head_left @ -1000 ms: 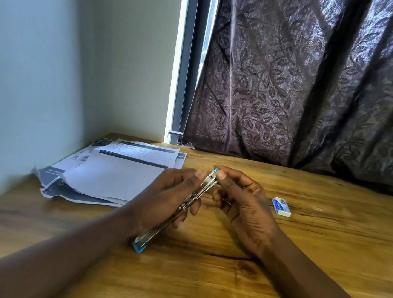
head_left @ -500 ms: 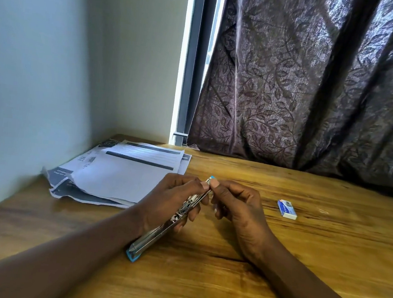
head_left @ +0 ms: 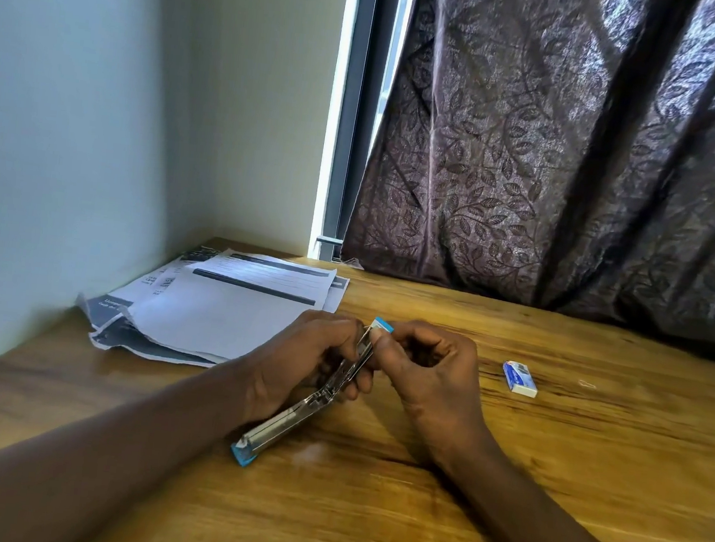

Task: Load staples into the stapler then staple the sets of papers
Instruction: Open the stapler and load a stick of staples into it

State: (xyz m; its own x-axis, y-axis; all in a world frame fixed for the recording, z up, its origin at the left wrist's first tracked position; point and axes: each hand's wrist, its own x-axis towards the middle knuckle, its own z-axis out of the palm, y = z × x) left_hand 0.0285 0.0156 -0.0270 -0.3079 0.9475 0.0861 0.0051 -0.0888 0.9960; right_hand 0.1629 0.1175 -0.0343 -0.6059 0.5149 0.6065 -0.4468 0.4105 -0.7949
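A long metal stapler (head_left: pixel 288 423) with blue ends lies opened flat in a slanted line, its near end resting on the wooden table (head_left: pixel 367 512). My left hand (head_left: pixel 298 365) grips its middle, fingers curled round it. My right hand (head_left: pixel 429 369) pinches the far blue end of the stapler with thumb and forefinger. Whether staples lie in the stapler's channel cannot be made out. A stack of printed papers (head_left: pixel 230 306) lies spread at the back left against the wall. A small white and blue staple box (head_left: pixel 520 378) sits on the table to the right of my hands.
A wall runs along the table's left edge. A dark leaf-patterned curtain (head_left: pixel 576 160) hangs behind the table, with a window frame (head_left: pixel 353 117) at its left. A tiny bit of wire (head_left: pixel 586 384) lies right of the box.
Both hands with the stapler stayed almost in place. The right thumb and forefinger have settled lower on the far blue end of the stapler. The camera has shifted slightly.
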